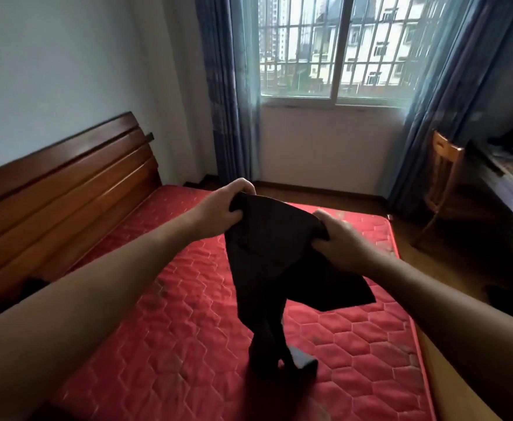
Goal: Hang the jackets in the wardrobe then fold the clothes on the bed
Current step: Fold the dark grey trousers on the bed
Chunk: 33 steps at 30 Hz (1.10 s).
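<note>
Both hands are clenched on the top edge of a dark garment (275, 262): the left hand (222, 208) at one corner, the right hand (337, 235) at the other. The cloth is held up over the red mattress (170, 344) of the bed, its lower end trailing down and touching the quilted surface. It looks like trousers, though this cannot be told for certain. The fabric is judged light, soft and limp; it sags between the grips and would be best held at the corners of the top hem while being laid flat. No brand, label or writing can be read anywhere.
</note>
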### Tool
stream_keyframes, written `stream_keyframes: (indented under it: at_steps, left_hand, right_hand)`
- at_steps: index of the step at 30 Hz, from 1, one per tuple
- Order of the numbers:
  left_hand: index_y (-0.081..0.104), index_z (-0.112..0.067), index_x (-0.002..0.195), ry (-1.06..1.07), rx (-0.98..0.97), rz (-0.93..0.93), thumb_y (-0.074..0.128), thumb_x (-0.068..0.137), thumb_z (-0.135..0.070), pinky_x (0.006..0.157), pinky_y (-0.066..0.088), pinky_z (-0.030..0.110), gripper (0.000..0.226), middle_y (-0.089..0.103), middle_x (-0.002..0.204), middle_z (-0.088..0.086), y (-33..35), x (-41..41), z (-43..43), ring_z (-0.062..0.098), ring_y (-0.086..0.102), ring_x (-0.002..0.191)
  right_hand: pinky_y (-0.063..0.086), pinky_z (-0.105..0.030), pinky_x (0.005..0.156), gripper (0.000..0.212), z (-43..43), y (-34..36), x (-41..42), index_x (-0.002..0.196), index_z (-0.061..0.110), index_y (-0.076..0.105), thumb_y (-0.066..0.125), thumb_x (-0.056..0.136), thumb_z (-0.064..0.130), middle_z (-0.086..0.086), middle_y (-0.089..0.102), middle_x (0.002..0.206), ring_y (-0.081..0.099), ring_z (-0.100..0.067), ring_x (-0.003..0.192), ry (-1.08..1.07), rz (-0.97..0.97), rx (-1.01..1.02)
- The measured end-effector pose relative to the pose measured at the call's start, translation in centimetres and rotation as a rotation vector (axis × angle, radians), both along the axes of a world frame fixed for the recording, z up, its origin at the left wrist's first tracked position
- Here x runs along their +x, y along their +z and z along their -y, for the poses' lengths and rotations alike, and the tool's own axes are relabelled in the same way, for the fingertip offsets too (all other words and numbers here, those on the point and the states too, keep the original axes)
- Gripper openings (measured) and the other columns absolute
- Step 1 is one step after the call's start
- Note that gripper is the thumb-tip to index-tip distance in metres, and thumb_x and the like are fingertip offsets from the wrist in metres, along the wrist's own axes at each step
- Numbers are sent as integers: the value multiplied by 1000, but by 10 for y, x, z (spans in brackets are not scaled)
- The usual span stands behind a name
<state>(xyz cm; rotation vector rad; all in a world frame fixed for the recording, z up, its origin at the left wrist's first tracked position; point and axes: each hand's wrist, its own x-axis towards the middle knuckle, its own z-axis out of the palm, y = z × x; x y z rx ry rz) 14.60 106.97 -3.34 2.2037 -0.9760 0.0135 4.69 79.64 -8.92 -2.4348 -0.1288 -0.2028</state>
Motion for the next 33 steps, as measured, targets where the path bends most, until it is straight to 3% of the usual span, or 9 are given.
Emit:
stream_keyframes:
  at_steps: [6, 10, 15, 18, 20, 23, 27, 31, 33]
  left_hand:
    - [49, -31, 114, -62, 80, 149, 53, 82, 9, 74, 55, 40, 52, 62, 96, 1, 22, 23, -48, 23, 64, 88]
    - [61, -21, 100, -135, 158, 194, 51, 77, 19, 76, 49, 27, 47, 62, 92, -9, 38, 40, -64, 5, 60, 86]
    - [74, -18, 87, -106, 40, 126, 57, 73, 23, 75, 52, 19, 47, 72, 83, -5, 55, 56, -72, 3, 68, 79]
    - [76, -10, 83, -84, -33, 39, 56, 74, 25, 69, 55, 38, 41, 73, 78, 10, 59, 62, -72, 26, 69, 71]
    - [76, -14, 81, -82, -7, 46, 57, 74, 24, 66, 55, 30, 43, 73, 74, 7, 62, 67, -77, 19, 67, 68]
    - [75, -21, 81, -94, 124, 84, 61, 74, 19, 70, 53, 19, 42, 73, 77, -1, 61, 75, -91, 11, 68, 72]
    - [73, -31, 81, -70, 382, 105, 77, 79, -8, 68, 49, 16, 24, 70, 78, -13, 46, 90, -117, 0, 67, 73]
    - [70, -38, 74, -4, 437, 60, 79, 85, -32, 70, 50, 24, 16, 69, 77, -13, 26, 101, -140, -1, 65, 74]
    - [70, -38, 74, 30, 429, 40, 79, 84, -32, 75, 53, 30, 16, 70, 81, -11, 21, 104, -146, 2, 66, 77]
  right_hand:
    - [46, -32, 64, 40, -17, 15, 3, 120, 29, 44, 66, 90, 16, -7, 66, 86, 62, -24, 72, -12, 94, -106]
    - [52, -40, 68, 44, -33, 20, -1, 122, 26, 32, 65, 94, 21, -3, 65, 91, 62, -24, 73, 54, 147, -223]
    - [51, -26, 79, 42, -59, -4, -8, 124, 24, 53, 70, 87, 14, 7, 52, 112, 58, -14, 94, 110, 1, -249]
    - [52, -21, 78, 24, -74, -35, -15, 111, 15, 70, 69, 87, 12, 4, 63, 106, 64, -14, 93, 80, -167, -192]
    - [56, -35, 77, 9, -83, -50, -19, 95, 19, 72, 66, 90, 16, -1, 71, 95, 69, -20, 86, 17, -306, -184]
    - [54, -39, 74, 16, -88, -61, -19, 78, 25, 63, 65, 93, 20, -5, 71, 89, 69, -24, 83, -24, -383, -199]
    - [52, -38, 70, 14, -74, -52, -5, 88, 20, 73, 62, 97, 24, 0, 70, 84, 68, -20, 77, -99, -306, -220]
    - [42, -21, 55, 28, -50, -26, 14, 72, 29, 62, 58, 100, 34, 9, 64, 75, 61, -8, 65, -119, -253, -232]
    - [48, -26, 64, 26, -42, -15, 22, 75, 31, 62, 58, 100, 37, 7, 65, 80, 62, -10, 72, -130, -279, -285]
